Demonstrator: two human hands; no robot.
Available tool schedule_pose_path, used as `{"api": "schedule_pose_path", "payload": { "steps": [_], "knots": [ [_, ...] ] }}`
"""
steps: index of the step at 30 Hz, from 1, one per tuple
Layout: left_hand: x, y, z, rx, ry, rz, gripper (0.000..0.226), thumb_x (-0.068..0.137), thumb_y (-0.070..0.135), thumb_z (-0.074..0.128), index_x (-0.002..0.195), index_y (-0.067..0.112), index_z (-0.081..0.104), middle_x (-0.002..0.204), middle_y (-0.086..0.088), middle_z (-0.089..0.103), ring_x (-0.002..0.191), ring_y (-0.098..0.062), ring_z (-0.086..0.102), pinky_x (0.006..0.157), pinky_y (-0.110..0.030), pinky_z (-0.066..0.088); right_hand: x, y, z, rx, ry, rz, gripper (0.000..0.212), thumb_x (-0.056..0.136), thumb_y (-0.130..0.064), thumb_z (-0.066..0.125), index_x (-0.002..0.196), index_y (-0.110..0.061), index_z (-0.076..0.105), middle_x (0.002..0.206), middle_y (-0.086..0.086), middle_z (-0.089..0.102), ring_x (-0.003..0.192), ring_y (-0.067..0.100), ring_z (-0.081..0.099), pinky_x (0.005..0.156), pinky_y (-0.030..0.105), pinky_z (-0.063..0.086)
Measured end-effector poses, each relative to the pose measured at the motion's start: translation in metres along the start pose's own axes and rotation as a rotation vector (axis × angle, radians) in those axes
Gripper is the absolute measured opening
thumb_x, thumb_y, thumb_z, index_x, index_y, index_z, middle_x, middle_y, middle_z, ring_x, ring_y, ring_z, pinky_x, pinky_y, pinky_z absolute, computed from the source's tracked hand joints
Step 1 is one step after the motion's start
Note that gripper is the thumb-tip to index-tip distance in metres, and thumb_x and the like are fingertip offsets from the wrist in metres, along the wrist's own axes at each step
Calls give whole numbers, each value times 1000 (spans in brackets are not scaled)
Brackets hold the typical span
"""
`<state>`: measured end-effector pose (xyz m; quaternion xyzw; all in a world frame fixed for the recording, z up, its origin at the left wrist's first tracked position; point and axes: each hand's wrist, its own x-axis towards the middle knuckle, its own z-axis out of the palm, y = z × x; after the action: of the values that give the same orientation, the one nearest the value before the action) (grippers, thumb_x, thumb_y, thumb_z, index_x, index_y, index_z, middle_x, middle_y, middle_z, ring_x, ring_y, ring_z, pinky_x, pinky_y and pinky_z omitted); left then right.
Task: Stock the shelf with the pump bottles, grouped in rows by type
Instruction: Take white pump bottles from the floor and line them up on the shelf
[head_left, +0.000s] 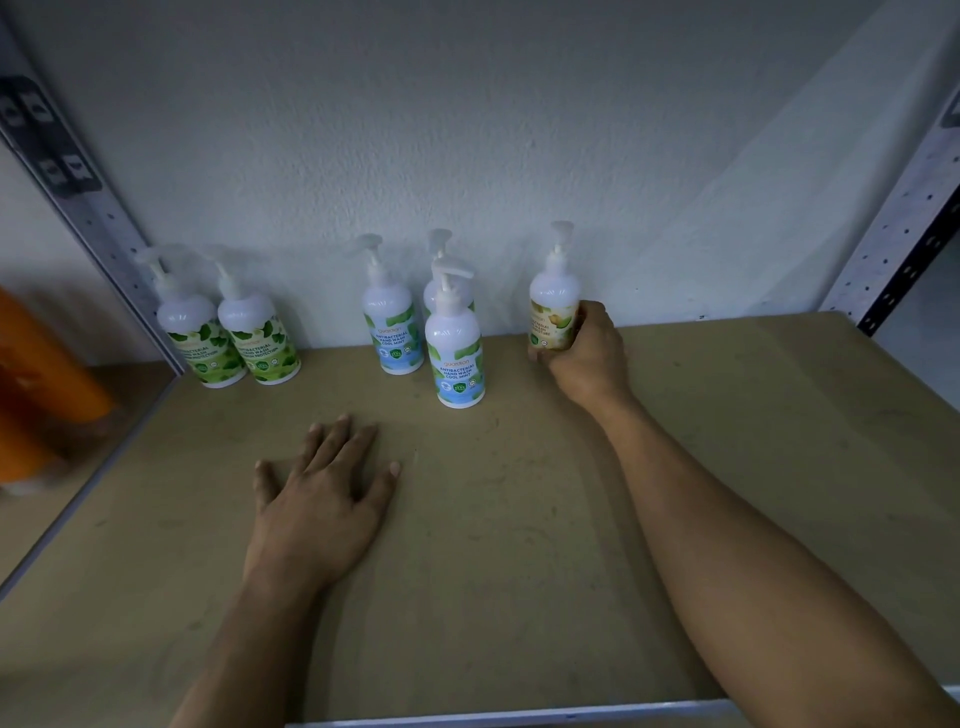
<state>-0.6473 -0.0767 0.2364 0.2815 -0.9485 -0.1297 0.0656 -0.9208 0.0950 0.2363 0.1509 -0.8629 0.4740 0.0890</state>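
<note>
Front edge: a pale metal rim (519, 718) borders the tan shelf board (519, 571). Both forearms reach in over it.

Left hand (324, 486): lies palm down on the board, left of centre, fingers straight and spread. It holds nothing and is well apart from every bottle.

Middle depth: one blue-label pump bottle (457, 358), marked "cool mint", stands upright ahead of the others, apart from the left hand.

Right hand (587, 351): reaches to the back right. Its fingers are curled round the lower body of the yellow-label pump bottle (553, 306), gripping it from the right side. The bottle is upright, close to the wall; its base is hidden by the hand, so contact with the board cannot be confirmed.

Back row, centre: a second blue-label bottle (392, 332) stands left of the front one, and a third blue-label bottle (441, 283) stands directly behind the front one, mostly hidden.

Back row, left: two green-label bottles (200, 345) (262, 345) stand close side by side near the left upright post (104, 223).

Surroundings: a white wall (493, 130) backs the shelf; a perforated right post (904, 249) stands at the far right corner; a blurred orange object (36, 384) sits outside the left post.
</note>
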Motion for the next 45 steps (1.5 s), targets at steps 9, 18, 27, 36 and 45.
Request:
{"api": "schedule_pose_path", "payload": {
  "steps": [9,18,27,36,45],
  "knots": [
    [0,-2,0,0,-5,0,67,94,72,24,155,45,24,165,23,8,153,-2,0,122,-57,3,8,2,-17,178,-227,28,61,75,-8,81,128,-18,53,113,-8,63,107,15,64,86,25,48],
    [0,0,-1,-5,-4,3,67,94,72,23,155,45,24,165,24,7,153,-2,0,122,-56,3,7,4,-5,71,-108,11,82,47,-55,87,115,-19,58,110,-1,64,98,16,64,83,39,57],
    [0,0,-1,-11,-5,5,68,93,72,23,155,45,24,165,24,7,153,-2,0,122,-56,3,7,4,-10,80,-130,-37,46,69,-22,87,110,-18,65,109,1,70,97,19,67,88,39,55],
    [-1,0,-1,-11,-4,3,66,94,71,25,155,45,25,165,23,9,153,-3,1,122,-56,4,7,3,-14,103,-183,-48,48,76,-15,82,120,-18,63,118,0,70,104,17,66,92,33,53],
    [0,0,0,-13,-6,3,68,93,72,23,155,45,25,165,23,9,153,-2,0,122,-57,2,7,4,-14,108,-189,-61,49,78,-12,79,123,-18,63,120,0,70,108,17,66,96,35,53]
  ]
}}
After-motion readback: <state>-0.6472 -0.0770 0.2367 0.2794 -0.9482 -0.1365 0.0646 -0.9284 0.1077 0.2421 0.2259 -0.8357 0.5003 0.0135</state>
